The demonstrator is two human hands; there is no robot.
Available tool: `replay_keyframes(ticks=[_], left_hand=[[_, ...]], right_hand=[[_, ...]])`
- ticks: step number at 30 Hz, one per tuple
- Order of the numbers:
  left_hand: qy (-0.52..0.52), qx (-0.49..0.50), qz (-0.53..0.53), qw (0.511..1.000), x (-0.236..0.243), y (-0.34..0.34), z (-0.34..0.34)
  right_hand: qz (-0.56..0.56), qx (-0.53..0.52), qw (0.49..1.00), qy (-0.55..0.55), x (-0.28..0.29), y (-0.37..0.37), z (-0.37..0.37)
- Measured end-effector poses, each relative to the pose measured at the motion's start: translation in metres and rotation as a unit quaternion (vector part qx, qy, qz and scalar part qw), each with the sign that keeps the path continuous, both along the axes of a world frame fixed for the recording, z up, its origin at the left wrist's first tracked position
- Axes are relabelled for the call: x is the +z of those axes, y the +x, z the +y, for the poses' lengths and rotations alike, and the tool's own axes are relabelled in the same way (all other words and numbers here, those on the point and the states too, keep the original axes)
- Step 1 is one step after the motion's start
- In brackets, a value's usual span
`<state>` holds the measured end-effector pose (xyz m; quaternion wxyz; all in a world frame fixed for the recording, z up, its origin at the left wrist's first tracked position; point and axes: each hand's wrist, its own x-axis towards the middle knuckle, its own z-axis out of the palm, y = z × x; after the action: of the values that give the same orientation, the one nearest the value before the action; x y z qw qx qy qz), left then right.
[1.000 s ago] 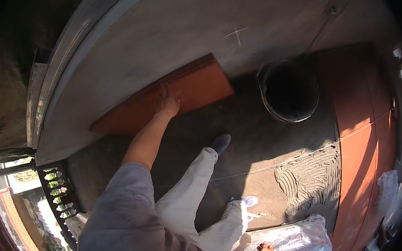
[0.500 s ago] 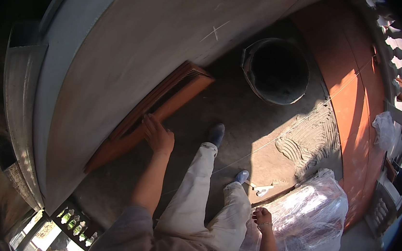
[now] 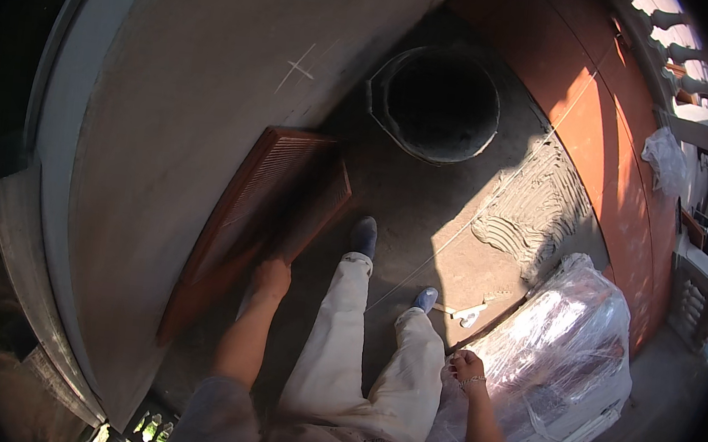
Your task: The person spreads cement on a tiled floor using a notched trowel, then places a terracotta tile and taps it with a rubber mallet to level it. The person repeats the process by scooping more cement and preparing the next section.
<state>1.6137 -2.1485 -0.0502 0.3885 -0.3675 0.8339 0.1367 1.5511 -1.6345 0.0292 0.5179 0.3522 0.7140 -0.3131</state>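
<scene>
My left hand [image 3: 272,277] grips the lower right edge of a terracotta tile [image 3: 324,216], which is tilted out from a similar tile with a ridged face [image 3: 248,189] against the curved wall, with a dark gap between them. My fingertips are partly hidden. My right hand [image 3: 466,366], a bracelet at its wrist, has curled fingers at the left edge of a plastic-wrapped bundle [image 3: 564,343]; what they hold, if anything, I cannot make out.
A large dark bucket [image 3: 434,101] stands by the wall [image 3: 180,76]. Combed mortar [image 3: 525,212] borders orange tiles [image 3: 599,151] on the right, crossed by a taut string. A tool [image 3: 469,310] lies near my right foot. A balustrade [image 3: 677,48] runs beyond.
My left hand has moved down along the tile, whose top has swung away from the wall, exposing a ridged face and a widening gap. My view has also shifted.
</scene>
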Motion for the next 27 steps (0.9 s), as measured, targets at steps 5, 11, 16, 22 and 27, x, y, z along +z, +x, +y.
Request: replay_keyframes(ticks=[5, 11, 16, 22, 27], left_hand=[[0.041, -0.043, 0.047, 0.997, 0.016, -0.016, -0.011], [0.069, -0.119, 0.057, 0.989, 0.096, -0.053, 0.001], [0.116, -0.192, 0.108, 0.968, 0.189, -0.115, 0.071], [0.156, -0.113, 0.146, 0.97, 0.258, -0.226, 0.207], [0.304, -0.043, 0.265, 0.914, 0.273, -0.298, 0.355]], right_hand=[[0.056, 0.048, 0.997, -0.01, -0.021, 0.006, -0.005], [0.097, 0.043, 0.986, -0.126, -0.033, 0.027, -0.037], [-0.041, -0.046, 0.97, -0.236, -0.034, 0.035, -0.064], [-0.201, -0.133, 0.896, -0.372, -0.038, 0.02, -0.055], [-0.291, -0.257, 0.83, -0.4, -0.047, -0.012, -0.005]])
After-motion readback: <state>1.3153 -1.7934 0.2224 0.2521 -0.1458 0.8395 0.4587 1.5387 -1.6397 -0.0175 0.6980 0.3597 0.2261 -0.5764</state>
